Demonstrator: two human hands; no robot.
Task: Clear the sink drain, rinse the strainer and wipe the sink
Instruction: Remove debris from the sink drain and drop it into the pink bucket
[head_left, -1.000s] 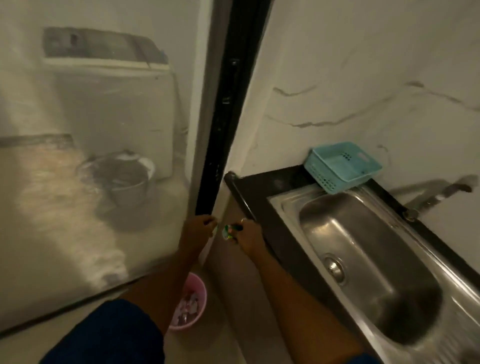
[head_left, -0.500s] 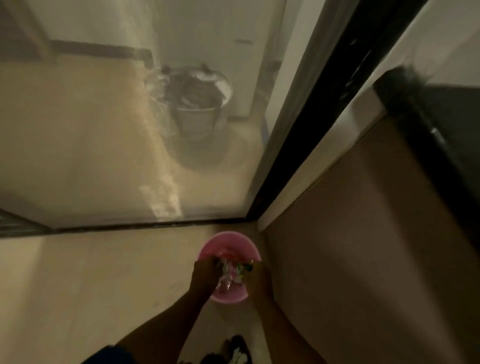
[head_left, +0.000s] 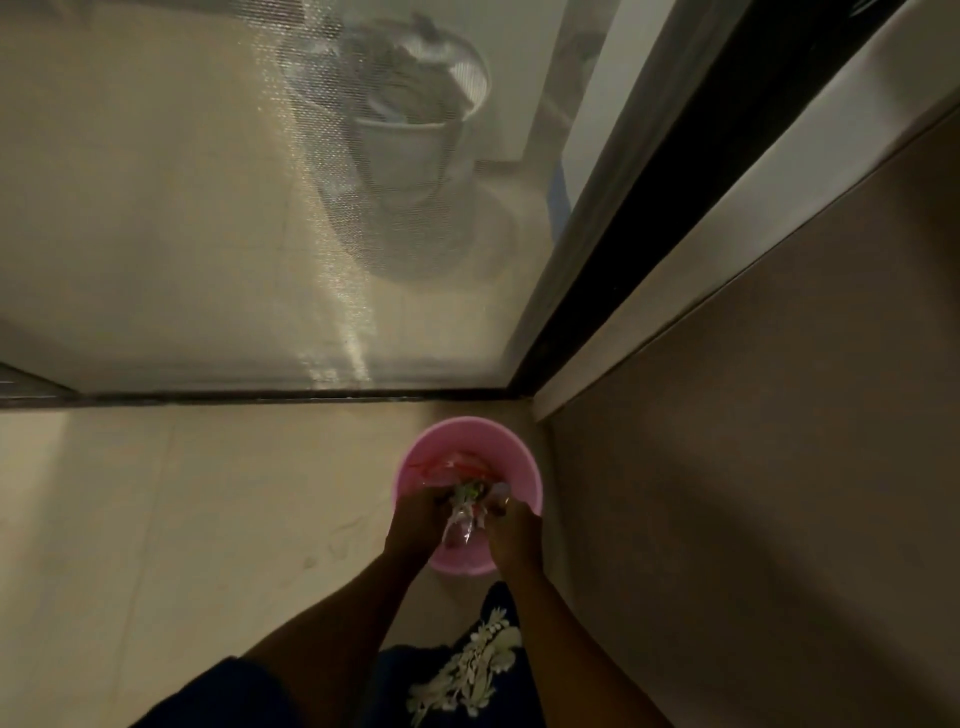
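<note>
Hard to make out: the small thing (head_left: 464, 505) held between the two hands is blurred; it shows silvery, green and white, and whether it is the strainer cannot be told.
Cut off: both forearms run out of the bottom edge; a dark blue garment with a pale leaf pattern (head_left: 465, 670) shows between them.
Left hand (head_left: 415, 527): over the near-left rim of the bin, fingers curled in toward the blurred thing; the exact grip cannot be told.
Right hand (head_left: 514, 535): over the near-right rim, fingers curled toward the same thing, a ring on one finger; grip likewise unclear.
Pink bin (head_left: 457, 434): round, on the tiled floor (head_left: 182, 519), in the corner just beside the brown cabinet side (head_left: 753, 467) and the screen door's dark bottom rail.
In the bin: red and clear wrappers, partly hidden by the hands.
Behind the mesh screen (head_left: 156, 208): a grey bucket (head_left: 410, 130) with crumpled cloth-like contents, hazy.
</note>
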